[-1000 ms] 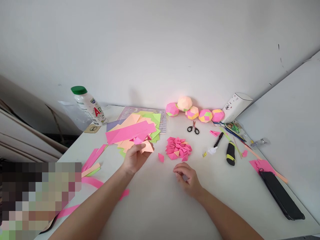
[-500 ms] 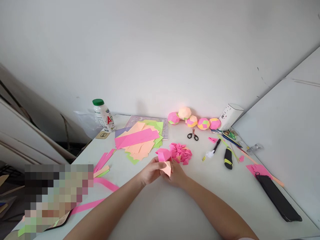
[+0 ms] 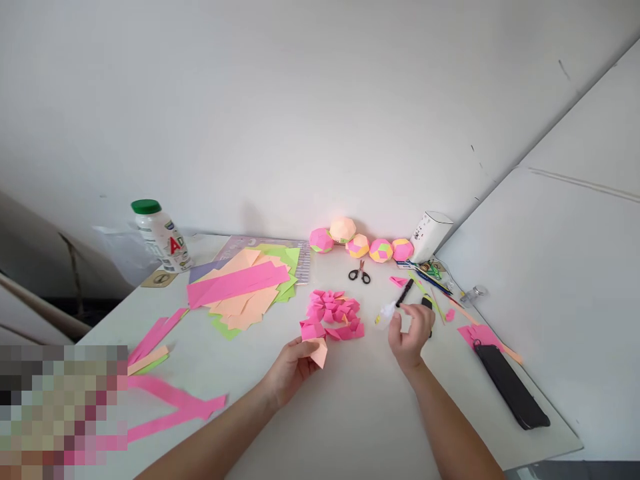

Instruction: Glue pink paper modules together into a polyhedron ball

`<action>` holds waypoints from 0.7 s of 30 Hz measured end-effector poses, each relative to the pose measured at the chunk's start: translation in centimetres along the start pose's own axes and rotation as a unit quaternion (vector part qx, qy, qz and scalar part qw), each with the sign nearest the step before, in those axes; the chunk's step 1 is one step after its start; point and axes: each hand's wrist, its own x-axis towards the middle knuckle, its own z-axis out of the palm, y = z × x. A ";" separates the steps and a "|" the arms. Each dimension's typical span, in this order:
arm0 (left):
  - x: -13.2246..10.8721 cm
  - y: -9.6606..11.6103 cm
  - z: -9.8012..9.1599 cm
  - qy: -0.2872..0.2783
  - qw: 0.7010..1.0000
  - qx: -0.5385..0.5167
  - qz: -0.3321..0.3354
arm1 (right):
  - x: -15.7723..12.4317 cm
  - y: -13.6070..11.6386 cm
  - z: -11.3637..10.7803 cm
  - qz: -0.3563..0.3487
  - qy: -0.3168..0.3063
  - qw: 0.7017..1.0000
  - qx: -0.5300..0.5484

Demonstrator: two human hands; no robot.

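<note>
My left hand (image 3: 293,365) pinches a folded paper piece (image 3: 318,352), peach below and pink at its upper end, in front of the paper pile. My right hand (image 3: 413,333) is raised at the right, thumb and curled forefinger apart, with nothing visible between them. Its fingertips are close to a slim black-handled tool (image 3: 404,293) with a white wrapped part and a yellow tip; whether they touch it I cannot tell. Just beyond my left hand lies a heap of small folded pink paper pieces (image 3: 333,307). Partly behind my right hand is a black and yellow-green cutter (image 3: 427,302).
Small black scissors (image 3: 359,273) lie near the back. Several paper balls (image 3: 321,240) line the wall beside a white paper cylinder (image 3: 431,237). Coloured sheets (image 3: 237,283) and a white bottle (image 3: 163,240) stand left. A black pouch (image 3: 513,387) lies right; pink strips (image 3: 175,403) are front left.
My right hand has left the folded paper and moved right, towards the black-handled tool. My left hand keeps the paper piece. The whole view has shifted to the right.
</note>
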 end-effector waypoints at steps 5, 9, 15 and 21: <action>0.2 -0.6 -0.5 -0.127 0.991 0.030 -0.029 | -2.9 2.2 0.7 0.275 -0.198 0.937 0.089; 0.2 -0.2 -1.3 -0.200 0.978 0.043 -0.039 | -5.2 2.1 2.1 0.364 -0.286 0.879 0.116; 0.2 -0.3 -1.3 -0.209 0.976 0.049 -0.035 | -3.0 0.0 0.6 0.298 -0.378 0.851 0.211; 0.0 -0.1 -1.2 -0.188 0.981 0.030 -0.045 | -0.9 -3.3 -2.0 0.296 -0.387 0.807 0.334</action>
